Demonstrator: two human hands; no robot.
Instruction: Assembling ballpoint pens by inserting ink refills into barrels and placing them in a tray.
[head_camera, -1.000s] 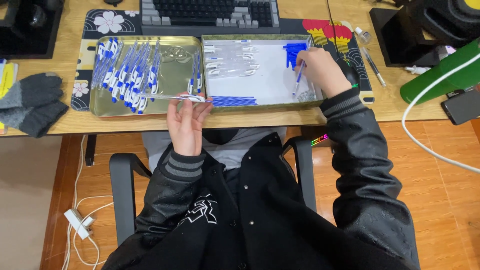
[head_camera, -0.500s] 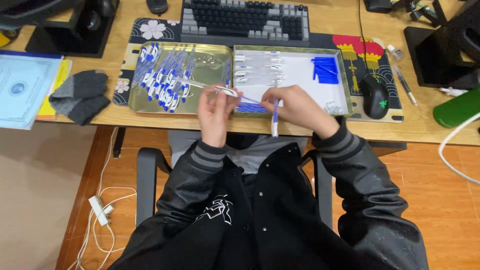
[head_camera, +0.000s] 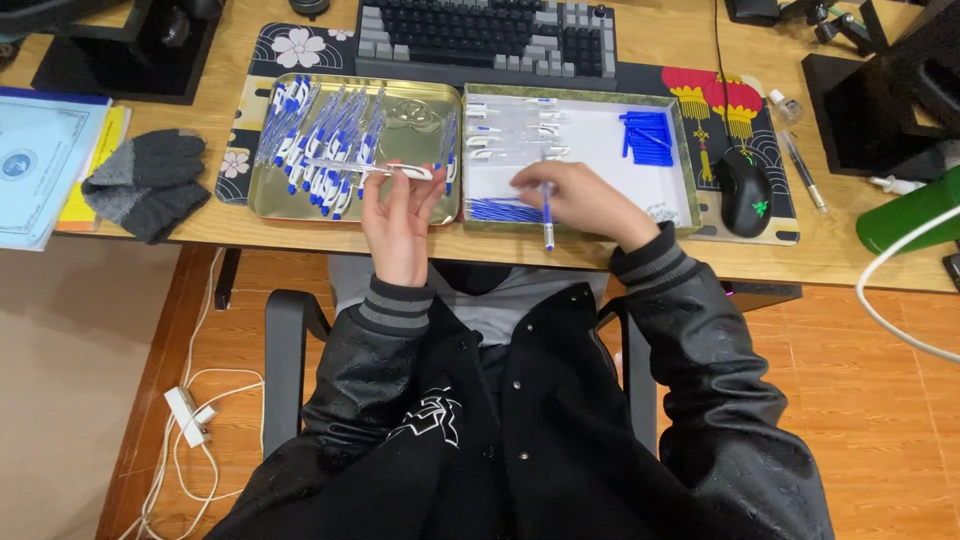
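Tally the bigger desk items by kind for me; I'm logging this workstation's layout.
Trays: 2 (gold tray, white-lined tray)
Keyboard: 1
Computer mouse: 1
Grey gloves: 1 pair
Total: 5

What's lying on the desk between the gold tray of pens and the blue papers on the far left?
A pair of grey gloves lies between the gold tray and the blue papers, seen in the head view.

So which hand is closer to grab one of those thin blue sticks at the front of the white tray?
Probably the right hand: it hovers beside the thin blue sticks, while the left hand holds a clear barrel.
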